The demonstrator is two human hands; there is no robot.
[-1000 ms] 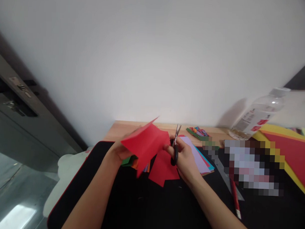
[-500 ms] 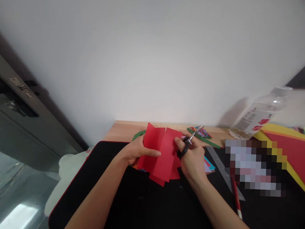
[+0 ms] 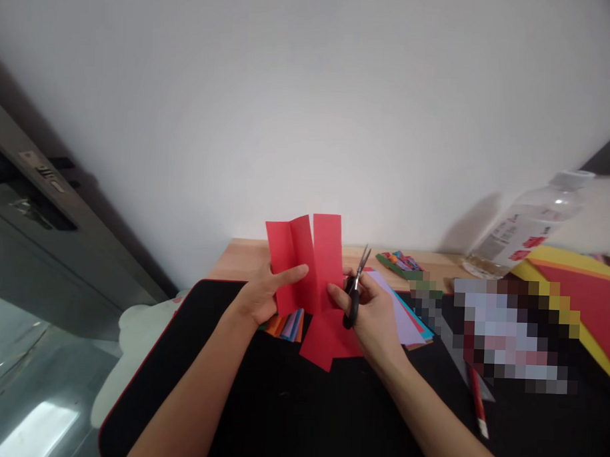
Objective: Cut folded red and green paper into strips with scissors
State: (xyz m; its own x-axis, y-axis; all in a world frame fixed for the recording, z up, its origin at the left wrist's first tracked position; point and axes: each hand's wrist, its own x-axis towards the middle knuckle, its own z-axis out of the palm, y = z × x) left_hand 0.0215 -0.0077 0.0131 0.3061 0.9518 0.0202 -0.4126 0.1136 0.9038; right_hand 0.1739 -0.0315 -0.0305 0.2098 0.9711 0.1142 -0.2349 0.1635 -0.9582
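My left hand [image 3: 260,295] is closed on a creased sheet of red paper [image 3: 287,251], its thumb lying across the front. Beside that sheet stands an upright red paper strip [image 3: 327,246], pinched at its right edge by the thumb of my right hand [image 3: 376,317]. A gap shows between the two pieces at the top. Black-handled scissors [image 3: 354,303] also sit in my right hand, blades pointing up and away from the paper. More red paper pieces [image 3: 321,346] lie on the black mat underneath. Small coloured paper strips [image 3: 287,325] are below my left hand.
Right of my hand lie purple and blue sheets [image 3: 406,325], a ruler [image 3: 453,350] and a red pencil [image 3: 478,401]. A plastic bottle [image 3: 525,226] stands near the wall by red and yellow sheets [image 3: 583,291]. A colourful bundle [image 3: 401,262] rests on the wooden table.
Both hands have raised the red pieces and moved them slightly left, away from the pile. The strip and creased sheet stand further apart at the top. The scissors have come left too.
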